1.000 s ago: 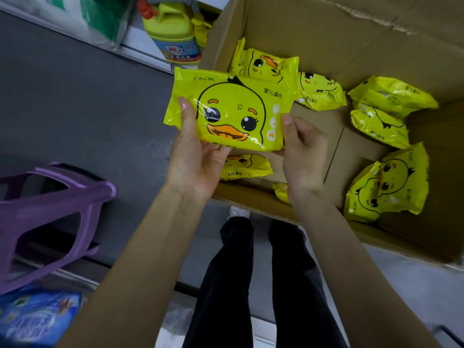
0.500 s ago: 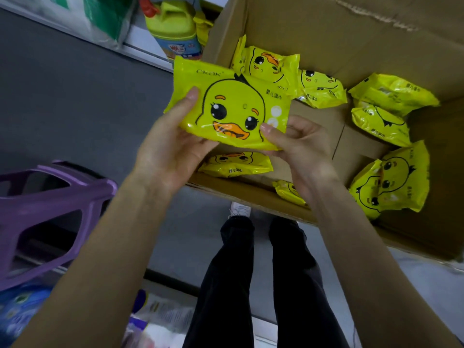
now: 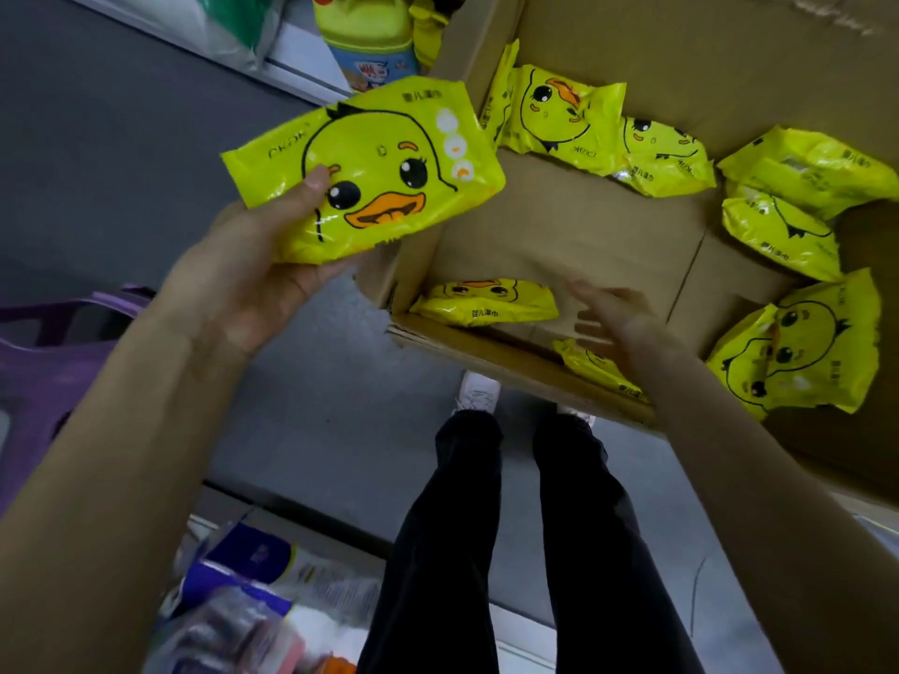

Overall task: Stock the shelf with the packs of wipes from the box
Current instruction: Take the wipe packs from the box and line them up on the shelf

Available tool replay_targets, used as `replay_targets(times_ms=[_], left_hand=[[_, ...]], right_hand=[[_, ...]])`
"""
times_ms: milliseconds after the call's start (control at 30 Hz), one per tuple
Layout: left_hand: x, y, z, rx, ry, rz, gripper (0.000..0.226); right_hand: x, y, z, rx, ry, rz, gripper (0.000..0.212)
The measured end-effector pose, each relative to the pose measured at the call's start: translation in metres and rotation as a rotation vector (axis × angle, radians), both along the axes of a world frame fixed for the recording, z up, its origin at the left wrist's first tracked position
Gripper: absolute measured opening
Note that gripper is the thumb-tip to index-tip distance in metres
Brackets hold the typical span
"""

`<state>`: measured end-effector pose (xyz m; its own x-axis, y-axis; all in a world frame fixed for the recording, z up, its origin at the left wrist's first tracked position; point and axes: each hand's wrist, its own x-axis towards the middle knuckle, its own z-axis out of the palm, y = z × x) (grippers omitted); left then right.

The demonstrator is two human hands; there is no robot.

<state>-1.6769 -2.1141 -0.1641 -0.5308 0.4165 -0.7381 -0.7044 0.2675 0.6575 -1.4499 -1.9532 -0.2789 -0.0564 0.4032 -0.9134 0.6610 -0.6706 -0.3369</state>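
While the left hand (image 3: 253, 284) grips the held pack (image 3: 369, 167) outside the box (image 3: 584, 221), thumb pressed on the printed duck face and fingers curled beneath, the right hand (image 3: 613, 318) hangs inside the box with fingers spread and nothing in them. It is blurred, so I cannot tell whether its fingertips touch the cardboard.

The coming move, as I judge it, is a second pick, and it turns on the near-wall pack (image 3: 486, 304). That pack lies just left of the right hand, flat against the box's near wall. Its long axis runs left to right along that wall, so one short end points toward the right hand's fingers. The right hand is far nearer to it. The left hand is occupied and raised beyond the box's left wall.

A half-hidden pack (image 3: 591, 364) sits right under the right wrist, partly covered by the forearm. It is closer still, but the hand would have to draw back to reach it. The far packs (image 3: 564, 114) lean against the wall well ahead of the right hand, and more lie off to its right.

Beyond the held pack a yellow jug (image 3: 369, 36) stands on a pale ledge (image 3: 296, 75). Whether that ledge is the shelf to be stocked I cannot tell.
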Motion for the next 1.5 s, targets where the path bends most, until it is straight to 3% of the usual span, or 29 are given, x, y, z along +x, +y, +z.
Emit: replay_targets(times_ms=[167,233,300,400,533,633,667,733,833,967,1200,1400,1500], left_hand=[[0.006,-0.012,-0.007,0.015,0.016,0.113,0.031],[0.007,-0.016,-0.01,0.033,0.025,0.147,0.036],[0.01,-0.018,-0.011,0.051,0.031,0.173,0.038],[0.016,-0.02,-0.009,0.027,0.05,0.219,0.033],[0.019,-0.016,0.0,-0.045,0.117,0.27,0.035],[0.02,-0.007,0.014,-0.042,0.205,0.22,0.026],[0.021,-0.003,0.021,-0.035,0.228,0.2,0.023],[0.024,0.006,0.037,-0.023,0.263,0.172,0.023],[0.03,0.026,0.067,0.026,0.278,0.136,0.032],[0.05,0.065,0.119,0.207,0.257,0.046,0.028],[0.092,0.114,0.235,0.412,0.246,-0.14,0.022],[0.115,0.135,0.315,0.528,0.32,-0.344,0.036],[0.122,0.146,0.345,0.564,0.389,-0.28,0.013]], right_hand=[[-0.019,-0.022,-0.017,-0.346,0.173,-0.218,0.045],[-0.033,-0.028,-0.018,-0.385,0.206,-0.323,0.037],[-0.043,-0.031,-0.019,-0.36,0.216,-0.435,0.013],[-0.045,-0.027,-0.017,-0.212,0.148,-0.414,0.011],[-0.026,-0.003,0.012,0.078,0.258,-0.181,0.034],[-0.006,0.024,0.059,0.246,0.4,-0.018,0.013],[-0.002,0.032,0.076,0.271,0.43,0.0,0.022],[0.01,0.052,0.11,0.307,0.469,0.06,0.058],[0.02,0.072,0.164,0.334,0.58,0.112,0.049],[0.017,0.082,0.242,0.393,0.686,0.166,0.058],[0.002,0.086,0.384,0.725,0.665,0.27,0.022],[0.007,0.096,0.472,0.969,0.573,0.53,0.04],[0.015,0.101,0.504,1.119,0.511,0.526,0.045]])
